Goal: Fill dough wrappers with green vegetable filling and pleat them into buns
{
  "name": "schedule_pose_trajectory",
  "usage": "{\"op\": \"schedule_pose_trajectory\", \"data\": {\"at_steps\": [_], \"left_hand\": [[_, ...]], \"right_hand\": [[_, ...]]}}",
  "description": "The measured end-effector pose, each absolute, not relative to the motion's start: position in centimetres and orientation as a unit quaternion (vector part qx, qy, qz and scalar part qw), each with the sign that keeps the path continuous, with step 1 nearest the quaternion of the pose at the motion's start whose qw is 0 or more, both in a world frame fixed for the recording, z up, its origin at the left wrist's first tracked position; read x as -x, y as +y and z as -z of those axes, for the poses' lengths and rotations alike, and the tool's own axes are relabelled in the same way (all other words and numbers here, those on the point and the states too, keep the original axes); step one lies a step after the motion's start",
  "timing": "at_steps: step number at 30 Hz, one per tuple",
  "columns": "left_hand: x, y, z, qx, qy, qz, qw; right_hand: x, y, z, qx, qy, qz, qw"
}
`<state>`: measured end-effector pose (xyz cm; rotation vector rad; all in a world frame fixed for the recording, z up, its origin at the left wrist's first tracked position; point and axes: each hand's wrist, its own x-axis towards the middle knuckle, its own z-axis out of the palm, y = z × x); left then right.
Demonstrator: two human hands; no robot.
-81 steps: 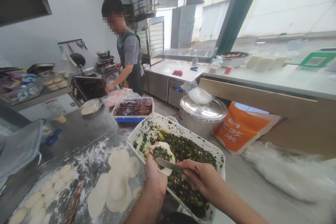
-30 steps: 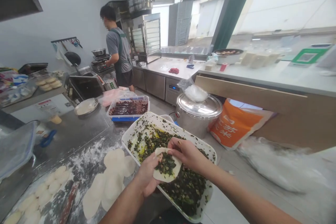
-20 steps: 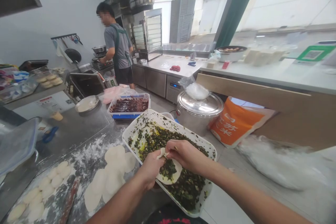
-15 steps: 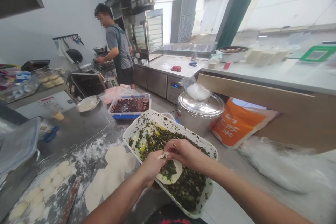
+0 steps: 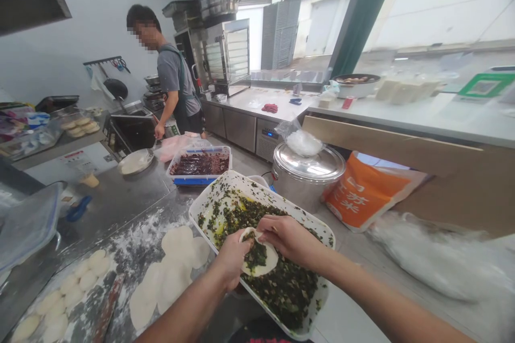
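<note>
Co-worker (image 5: 174,77) had turned from the stove (image 5: 155,97) since half a second earlier, and one hand (image 5: 160,132) had dropped from there to beside the floury plate (image 5: 137,162); whether it touched the plate I could not tell. My own two hands had barely shifted, though the wrapper's gathered edge looked looser than before. Left hand (image 5: 232,258): grasping the wrapper (image 5: 272,261) at its left edge, fingers curled around it. Right hand (image 5: 285,238): fingertips pinching the upper right edge of the same wrapper. Wrapper held just above the white tub (image 5: 231,179), open, with chopped greens (image 5: 256,256) heaped in its middle. More greens (image 5: 292,292) covered much of the tub floor below. To the left, on the metal table (image 5: 140,193), flat dough rounds (image 5: 161,276) overlapped one another; further left, a rolling pin (image 5: 108,308) lay between them and a cluster of dough balls (image 5: 72,292). Flour (image 5: 139,236) was scattered around these. Beyond the white tub sat a blue-based box (image 5: 195,181) of dark paste (image 5: 200,163).
</note>
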<state>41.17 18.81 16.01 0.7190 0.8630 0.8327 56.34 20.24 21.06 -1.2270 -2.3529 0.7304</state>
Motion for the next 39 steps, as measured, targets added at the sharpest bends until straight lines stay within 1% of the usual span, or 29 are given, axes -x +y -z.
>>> {"op": "schedule_pose_trajectory", "data": {"at_steps": [5, 7, 10, 12, 16, 19, 21, 22, 24, 26, 30, 33, 36, 39], "left_hand": [[-41.1, 19.0, -15.8, -0.416, 0.416, -0.342, 0.733], [-40.9, 19.1, -15.7, -0.454, 0.428, -0.326, 0.711], [-40.8, 19.4, -15.6, -0.503, 0.436, -0.308, 0.68], [-40.8, 19.7, -15.6, -0.515, 0.429, -0.292, 0.682], [-40.7, 20.5, -15.9, -0.508, 0.421, -0.264, 0.704], [-40.2, 20.7, -16.7, -0.412, 0.415, -0.262, 0.768], [-40.0, 20.4, -17.3, -0.341, 0.366, -0.289, 0.816], [-40.0, 20.2, -17.5, -0.324, 0.341, -0.313, 0.825], [-40.2, 19.8, -17.6, -0.324, 0.326, -0.364, 0.81], [-40.6, 19.5, -17.3, -0.35, 0.361, -0.383, 0.775], [-41.3, 19.5, -16.2, -0.417, 0.448, -0.374, 0.697], [-41.5, 19.7, -15.6, -0.452, 0.447, -0.359, 0.684], [-41.6, 19.7, -15.3, -0.472, 0.447, -0.344, 0.678], [-41.5, 19.5, -15.3, -0.493, 0.447, -0.334, 0.668]], "right_hand": [[-56.4, 20.6, -21.2, 0.458, -0.82, -0.304, 0.158], [-56.4, 20.6, -21.2, 0.449, -0.83, -0.296, 0.147], [-56.3, 20.4, -21.5, 0.451, -0.837, -0.266, 0.155], [-56.1, 20.5, -21.7, 0.453, -0.839, -0.262, 0.15], [-56.0, 21.0, -21.4, 0.442, -0.838, -0.293, 0.127], [-56.4, 21.5, -20.7, 0.464, -0.804, -0.328, 0.175], [-56.6, 21.6, -20.1, 0.475, -0.766, -0.37, 0.224], [-56.7, 21.6, -19.8, 0.477, -0.748, -0.392, 0.243], [-56.9, 21.5, -19.5, 0.474, -0.728, -0.419, 0.263], [-56.9, 21.2, -19.4, 0.477, -0.743, -0.395, 0.254], [-56.7, 20.2, -20.1, 0.487, -0.824, -0.222, 0.186], [-56.4, 19.8, -20.7, 0.469, -0.86, -0.142, 0.139], [-56.2, 20.0, -20.7, 0.478, -0.86, -0.137, 0.115], [-56.3, 20.2, -20.4, 0.497, -0.844, -0.165, 0.116]]}}
